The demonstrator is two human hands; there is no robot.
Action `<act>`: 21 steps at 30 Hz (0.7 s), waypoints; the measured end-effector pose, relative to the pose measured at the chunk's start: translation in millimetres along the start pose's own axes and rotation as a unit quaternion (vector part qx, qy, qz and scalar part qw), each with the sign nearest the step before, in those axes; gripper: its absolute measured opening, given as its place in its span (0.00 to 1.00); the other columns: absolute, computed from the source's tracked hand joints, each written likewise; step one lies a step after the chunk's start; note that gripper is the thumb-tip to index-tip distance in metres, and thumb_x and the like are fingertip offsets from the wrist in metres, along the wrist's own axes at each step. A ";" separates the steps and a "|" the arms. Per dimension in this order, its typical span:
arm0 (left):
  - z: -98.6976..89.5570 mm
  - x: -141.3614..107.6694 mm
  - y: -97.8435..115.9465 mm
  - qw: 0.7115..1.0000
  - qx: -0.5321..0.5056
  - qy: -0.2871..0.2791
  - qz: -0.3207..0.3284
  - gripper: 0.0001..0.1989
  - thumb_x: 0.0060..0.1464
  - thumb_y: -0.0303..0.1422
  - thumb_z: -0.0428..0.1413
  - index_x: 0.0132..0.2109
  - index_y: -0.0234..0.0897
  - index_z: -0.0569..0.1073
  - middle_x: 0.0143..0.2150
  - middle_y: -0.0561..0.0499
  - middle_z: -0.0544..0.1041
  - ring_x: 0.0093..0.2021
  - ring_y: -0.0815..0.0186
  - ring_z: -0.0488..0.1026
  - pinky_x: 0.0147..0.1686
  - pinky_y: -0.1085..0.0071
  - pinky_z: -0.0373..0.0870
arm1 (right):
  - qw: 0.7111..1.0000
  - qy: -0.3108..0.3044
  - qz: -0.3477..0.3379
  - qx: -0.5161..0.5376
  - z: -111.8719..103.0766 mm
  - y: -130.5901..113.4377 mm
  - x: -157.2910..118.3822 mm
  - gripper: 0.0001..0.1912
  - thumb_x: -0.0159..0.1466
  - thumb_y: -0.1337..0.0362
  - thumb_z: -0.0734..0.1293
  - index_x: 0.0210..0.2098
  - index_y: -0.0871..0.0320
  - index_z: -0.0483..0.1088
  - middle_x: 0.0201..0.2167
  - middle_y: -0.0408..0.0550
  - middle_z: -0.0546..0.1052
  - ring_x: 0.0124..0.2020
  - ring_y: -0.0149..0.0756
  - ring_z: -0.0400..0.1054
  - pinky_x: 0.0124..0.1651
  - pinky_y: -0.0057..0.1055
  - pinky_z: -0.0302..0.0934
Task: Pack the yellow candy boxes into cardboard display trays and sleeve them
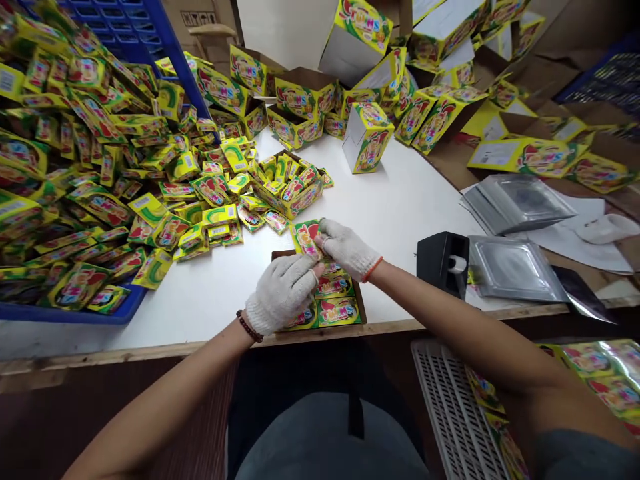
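Support the yellow-and-green cardboard pack (303, 235) without creasing it, at frame centre by the open carton's (363, 311) far edge: right gloved hand (346, 249) pinching its side, left gloved hand (284, 291) curled at its near edge, hold unclear.

Both gloved hands (347, 248) at a bright packet (305, 237) above an open carton (361, 308)

On the white table (410, 190) a black holder (433, 257) with a small white part stands just beside a stack of shiny sheets (517, 267), a second stack (525, 200) lies behind that, a white slatted crate (453, 400) sits lower down, and a brown carton (197, 17) with black symbols shows at the back
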State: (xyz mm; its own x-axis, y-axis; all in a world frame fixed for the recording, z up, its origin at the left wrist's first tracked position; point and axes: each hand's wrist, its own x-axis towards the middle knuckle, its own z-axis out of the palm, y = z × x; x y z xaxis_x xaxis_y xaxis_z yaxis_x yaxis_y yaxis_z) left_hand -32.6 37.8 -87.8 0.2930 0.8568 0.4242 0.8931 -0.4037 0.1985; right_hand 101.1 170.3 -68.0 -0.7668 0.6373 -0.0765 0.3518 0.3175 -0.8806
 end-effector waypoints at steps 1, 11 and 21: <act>5.2 -1.5 1.3 1.000 0.012 -0.015 -0.011 0.12 0.60 0.30 0.50 0.47 0.40 0.75 0.52 0.42 0.77 0.53 0.55 0.73 0.50 0.55 0.71 | 0.997 -0.003 -0.008 -0.080 -8.7 4.6 -0.7 0.16 0.67 0.66 0.57 0.52 0.59 0.66 0.44 0.51 0.77 0.45 0.39 0.70 0.47 0.33 0.64; 24.3 -10.2 -4.9 0.964 0.099 -0.234 -0.080 0.13 0.61 0.35 0.53 0.48 0.31 0.75 0.52 0.38 0.77 0.52 0.51 0.72 0.49 0.56 0.69 | 0.858 -0.081 0.018 -0.507 5.6 20.8 -6.4 0.17 0.69 0.68 0.56 0.51 0.61 0.72 0.48 0.60 0.75 0.46 0.46 0.69 0.41 0.35 0.56; 38.3 28.3 14.6 0.980 0.075 -0.183 -0.010 0.21 0.62 0.34 0.51 0.59 0.31 0.70 0.63 0.37 0.69 0.61 0.49 0.66 0.58 0.52 0.61 | 0.948 0.113 -0.004 -0.296 -23.9 64.4 -20.7 0.23 0.65 0.72 0.55 0.55 0.61 0.71 0.53 0.58 0.74 0.54 0.44 0.66 0.57 0.36 0.59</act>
State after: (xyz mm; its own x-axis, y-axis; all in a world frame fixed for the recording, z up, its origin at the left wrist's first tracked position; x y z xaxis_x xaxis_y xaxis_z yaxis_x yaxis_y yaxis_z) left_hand 1.8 68.4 -106.8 0.3524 0.9332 0.0700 0.9324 -0.3565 0.0595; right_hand 152.5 194.3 -111.9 -0.6596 0.7462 0.0895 0.6379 0.6188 -0.4584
